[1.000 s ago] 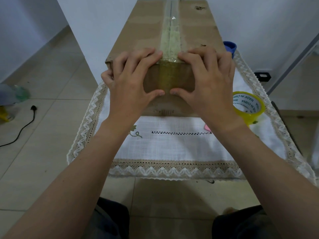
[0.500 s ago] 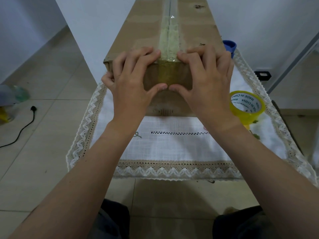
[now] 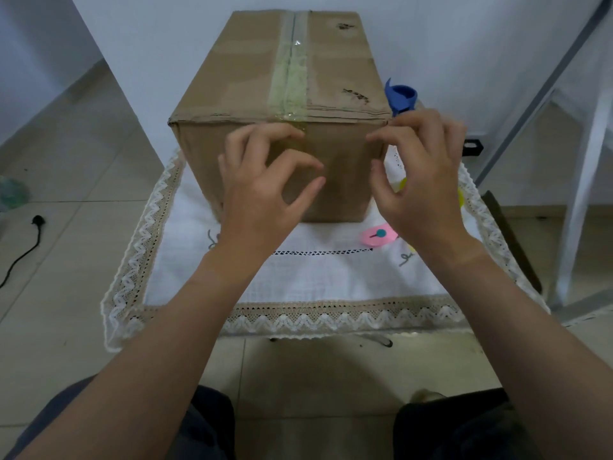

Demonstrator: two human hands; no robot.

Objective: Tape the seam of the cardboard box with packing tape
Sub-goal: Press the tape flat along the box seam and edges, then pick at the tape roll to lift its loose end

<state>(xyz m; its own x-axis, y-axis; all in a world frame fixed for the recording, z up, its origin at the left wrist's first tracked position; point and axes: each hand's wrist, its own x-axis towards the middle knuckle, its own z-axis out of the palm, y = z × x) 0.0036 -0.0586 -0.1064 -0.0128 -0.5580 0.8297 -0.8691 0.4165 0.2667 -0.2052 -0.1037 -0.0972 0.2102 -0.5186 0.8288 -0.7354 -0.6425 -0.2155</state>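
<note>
**Inspector:** Cardboard box, brown and rectangular [image 3: 252,78] — where is it?

**Operator:** I see it upright on a white cloth with a beige lace border [image 3: 298,280], spread over a small table. A strip of clear yellowish packing tape [image 3: 289,78] runs along the top seam and folds down over the near face.

**Inspector:** Hands?

**Operator:** My left hand [image 3: 265,194] is loosely curled with fingers spread in front of the near face, grasping nothing; I cannot tell whether its fingertips touch the tape. My right hand [image 3: 421,174] is likewise open and empty, at the box's right front corner.

**Inspector:** Other items?

**Operator:** A blue plastic piece [image 3: 399,96] stands beside the box's right edge. A pink tag with a teal dot [image 3: 378,234] lies on the cloth.
</note>
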